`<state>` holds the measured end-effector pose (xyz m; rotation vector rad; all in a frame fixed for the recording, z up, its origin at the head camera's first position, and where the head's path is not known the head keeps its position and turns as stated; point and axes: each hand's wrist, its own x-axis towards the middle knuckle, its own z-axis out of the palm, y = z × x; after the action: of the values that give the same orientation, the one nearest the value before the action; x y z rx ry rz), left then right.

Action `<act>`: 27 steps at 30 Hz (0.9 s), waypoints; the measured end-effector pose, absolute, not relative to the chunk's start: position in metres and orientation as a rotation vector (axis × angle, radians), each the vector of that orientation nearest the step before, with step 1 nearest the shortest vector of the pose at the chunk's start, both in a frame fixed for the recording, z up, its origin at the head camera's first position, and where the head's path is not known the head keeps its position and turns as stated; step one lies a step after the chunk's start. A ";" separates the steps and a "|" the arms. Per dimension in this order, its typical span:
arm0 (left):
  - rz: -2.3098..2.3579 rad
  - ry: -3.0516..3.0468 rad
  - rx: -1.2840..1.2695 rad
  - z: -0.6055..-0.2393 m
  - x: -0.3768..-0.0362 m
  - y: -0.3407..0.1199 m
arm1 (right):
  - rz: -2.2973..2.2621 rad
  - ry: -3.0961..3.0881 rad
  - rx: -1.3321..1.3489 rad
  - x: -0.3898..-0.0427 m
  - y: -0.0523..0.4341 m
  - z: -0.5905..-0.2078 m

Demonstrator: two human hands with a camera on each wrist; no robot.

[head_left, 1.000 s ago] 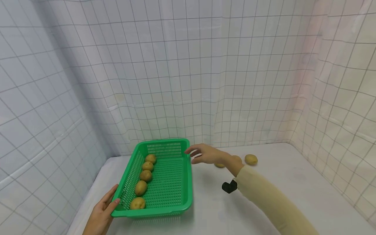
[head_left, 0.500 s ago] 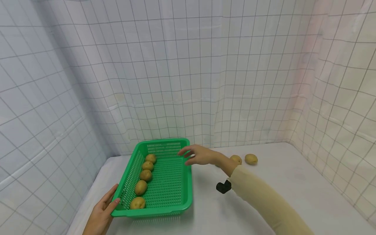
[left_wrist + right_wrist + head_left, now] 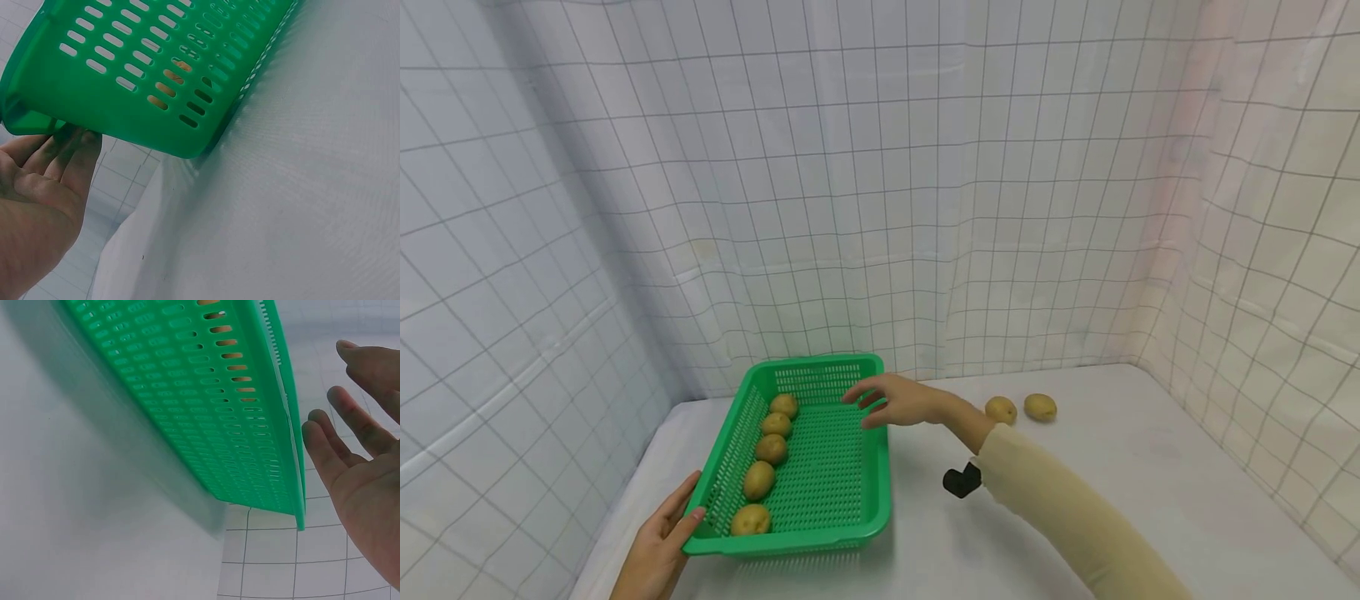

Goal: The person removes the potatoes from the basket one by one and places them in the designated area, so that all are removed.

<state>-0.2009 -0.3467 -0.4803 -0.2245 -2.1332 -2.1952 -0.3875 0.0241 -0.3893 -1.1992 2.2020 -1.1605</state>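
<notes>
A green slotted basket (image 3: 808,362) lies on the white table, with several potatoes (image 3: 772,448) in a row along its left wall. My left hand (image 3: 662,533) touches the basket's near left corner with straight fingers (image 3: 65,140). My right hand (image 3: 891,400) hovers open and empty over the far part of the basket's right rim (image 3: 284,412), palm (image 3: 365,481) facing it. Two loose potatoes lie on the table right of the basket, one (image 3: 1001,409) nearer my wrist and one (image 3: 1040,407) beyond it.
White gridded cloth walls close in the table at the back and on both sides. A black wrist camera mount (image 3: 961,481) hangs under my right sleeve. Bare table (image 3: 1112,500) stretches to the right of and in front of the basket.
My right hand has moved left, from beside the basket to over its right rim. The nearer loose potato, hidden behind the wrist before, now shows. My left hand and the basket have stayed put.
</notes>
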 end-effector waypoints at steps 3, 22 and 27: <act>-2.192 -2.139 -0.217 -0.480 -0.201 -0.347 | -1.144 2.197 -1.206 -0.387 0.021 -0.390; -2.189 -2.135 -0.212 -0.481 -0.201 -0.346 | -1.124 2.151 -1.271 -0.385 -0.003 -0.383; -2.179 -2.140 -0.218 -0.480 -0.201 -0.346 | -1.102 2.142 -1.286 -0.386 -0.010 -0.383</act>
<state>-0.2008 -0.3458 -0.4802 -0.2178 -2.1405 -2.1788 -0.3862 -0.0101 -0.3831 -1.2860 2.1422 -1.1022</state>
